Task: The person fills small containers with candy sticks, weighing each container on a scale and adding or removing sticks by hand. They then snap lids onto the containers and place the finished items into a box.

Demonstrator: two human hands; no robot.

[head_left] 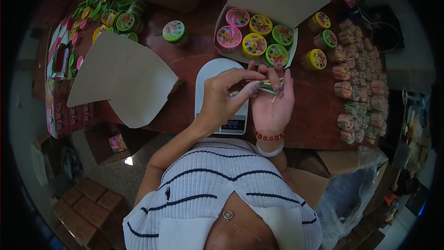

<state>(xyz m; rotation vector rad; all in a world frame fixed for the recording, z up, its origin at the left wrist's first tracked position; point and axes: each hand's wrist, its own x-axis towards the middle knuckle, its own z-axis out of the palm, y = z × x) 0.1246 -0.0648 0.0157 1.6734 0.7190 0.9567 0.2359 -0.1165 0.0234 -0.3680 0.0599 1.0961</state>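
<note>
Several thin coloured sticks (268,86), green and yellowish, lie across the fingers of my right hand (274,106). That hand is palm up, with some fingers curled over the sticks and a red bead bracelet at its wrist. My left hand (222,95) pinches the near ends of the same sticks between thumb and fingers. Both hands are above the right side of a white kitchen scale (202,83), whose display is partly covered by my left hand. Just beyond the hands, an open box (218,46) contains several round tubs (254,44) with pink, yellow and green lids.
Bundles of thin sticks (354,74) stand grouped at the right, beside a few lidded tubs (316,59). One green-lidded tub (174,31) is behind the scale. Cardboard flaps (122,76) spread at the left, near piled tubs (125,21). Brown cartons (88,208) sit on the floor.
</note>
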